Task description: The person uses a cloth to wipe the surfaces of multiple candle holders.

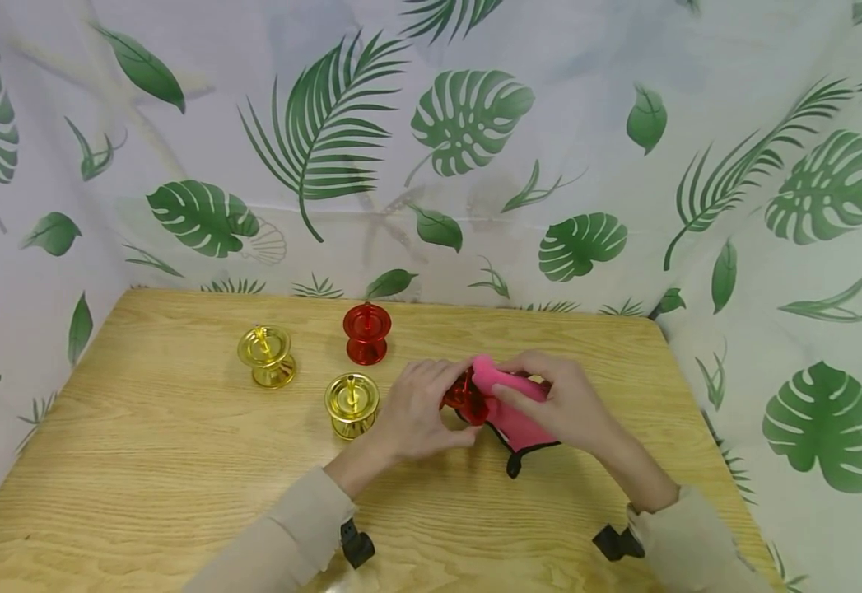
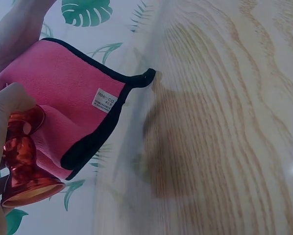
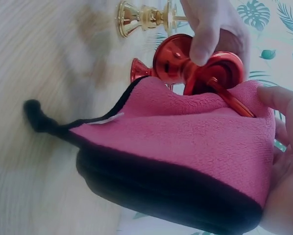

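Observation:
My left hand [image 1: 417,409] grips a shiny red candle holder [image 3: 171,61] by its body, lifted and tilted above the table. A pink cloth [image 1: 514,422] with black edging and a hanging loop is pinched in my right hand [image 1: 566,403]. In the right wrist view the cloth lies against the candle holder's cup, and the spike [image 3: 232,101] in the cup reaches into its fold. The flared base [image 2: 33,188] of the holder shows in the left wrist view, beside a small white label [image 2: 104,100] on the cloth.
Beyond my left hand stands another red candle holder [image 1: 367,346], upright on the wooden table [image 1: 142,461]. Two gold candle holders stand to the left, one farther off [image 1: 273,372] and one [image 1: 351,422] close to my left wrist. Leaf-patterned fabric [image 1: 475,247] hangs behind.

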Available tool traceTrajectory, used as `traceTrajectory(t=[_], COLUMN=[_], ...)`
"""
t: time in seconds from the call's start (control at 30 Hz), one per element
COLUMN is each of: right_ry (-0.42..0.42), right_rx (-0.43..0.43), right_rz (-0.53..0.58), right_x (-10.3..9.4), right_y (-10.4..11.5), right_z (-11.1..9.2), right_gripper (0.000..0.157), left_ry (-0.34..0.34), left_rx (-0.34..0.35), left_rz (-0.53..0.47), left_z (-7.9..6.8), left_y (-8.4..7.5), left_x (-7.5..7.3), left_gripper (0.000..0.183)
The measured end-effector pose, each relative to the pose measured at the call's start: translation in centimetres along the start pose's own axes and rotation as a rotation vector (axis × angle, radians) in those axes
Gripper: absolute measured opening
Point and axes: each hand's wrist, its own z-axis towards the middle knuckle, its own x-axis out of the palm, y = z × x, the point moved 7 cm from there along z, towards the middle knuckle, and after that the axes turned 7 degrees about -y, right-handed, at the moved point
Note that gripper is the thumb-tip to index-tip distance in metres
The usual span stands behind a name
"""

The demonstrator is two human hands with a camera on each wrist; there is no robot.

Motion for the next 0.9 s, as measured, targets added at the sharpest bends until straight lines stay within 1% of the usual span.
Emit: traceTrajectory(t=[0.13, 0.3, 0.5, 0.57, 0.7, 0.9], right_ry=[-0.011, -0.029, -0.083, -0.086, -0.068, -0.066], right_rx=[-0.126, -0.23, -0.407, -0.458, -0.518, -0.558], right_rz=[-0.062, -0.171, -0.315, -0.352, -0.391, -0.393], right_x=[0.4, 1.1, 1.4, 1.4, 1.3, 0.7], right_y=[0.6, 1.2, 2.1, 2.5, 2.9, 3.4], right_z=[-0.1, -0.3, -0.6, -0.7, -0.9, -1.4], right_gripper=[0.022, 0.024, 0.025, 0.024, 0.026, 0.028], left_ry=[-0.014, -0.009, 0.008, 0.009, 0.0, -0.018], left_rx=[0.024, 0.05, 0.05, 0.048, 0.053, 0.07], left_rz=[-0.003, -0.006, -0.015, -0.016, -0.02, -0.019], left_z=[0.0, 0.0, 0.0, 0.1, 0.2, 0.2], left_y=[0.0, 0.0, 0.1, 0.1, 0.0, -0.3], left_x=[-0.1, -0.2, -0.3, -0.4, -0.6, -0.7], left_gripper=[0.088, 0.087, 0.085, 0.084, 0.081, 0.082])
